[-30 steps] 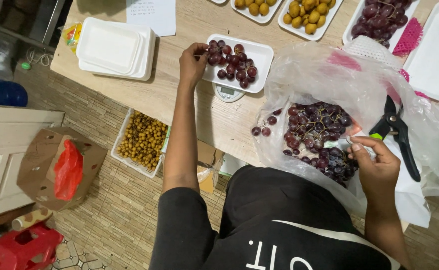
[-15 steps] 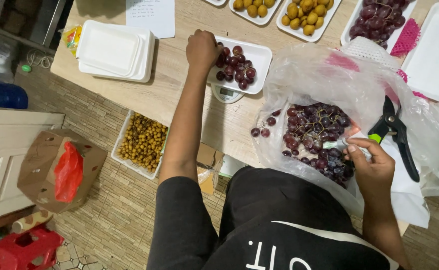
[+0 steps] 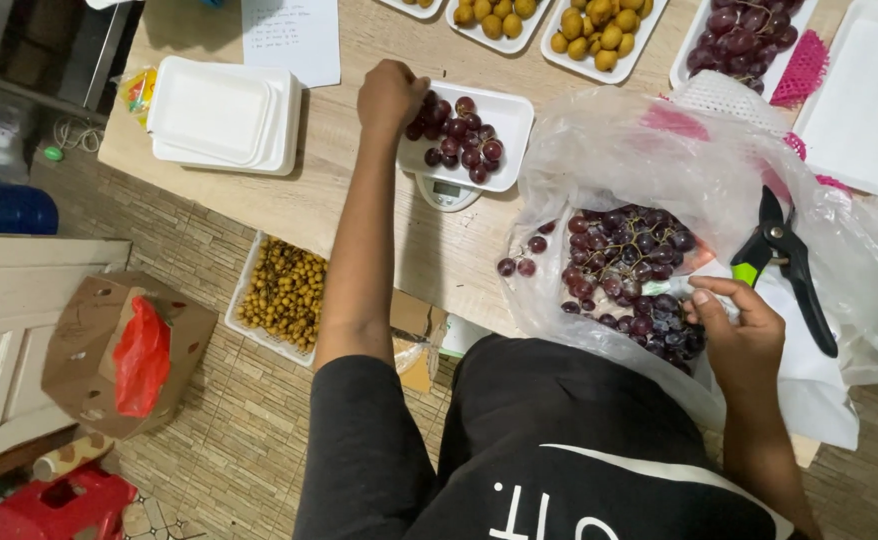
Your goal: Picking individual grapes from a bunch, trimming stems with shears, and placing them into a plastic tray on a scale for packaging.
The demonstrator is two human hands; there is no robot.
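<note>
Left hand (image 3: 391, 97), fingers curled, seemingly pinching grapes in the white tray (image 3: 504, 110); right hand (image 3: 737, 335) grips the grape bunch (image 3: 624, 265).

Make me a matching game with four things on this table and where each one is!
Things:
1. left hand
2. right hand
3. black shears
4. stack of empty white trays

Places:
A. at the near edge of the grape bunch in the clear plastic bag
B. lying on the bag, right of the bunch
C. on the grapes in the white tray on the small scale
D. on the table's left end

Pairs: 1-C, 2-A, 3-B, 4-D
</note>
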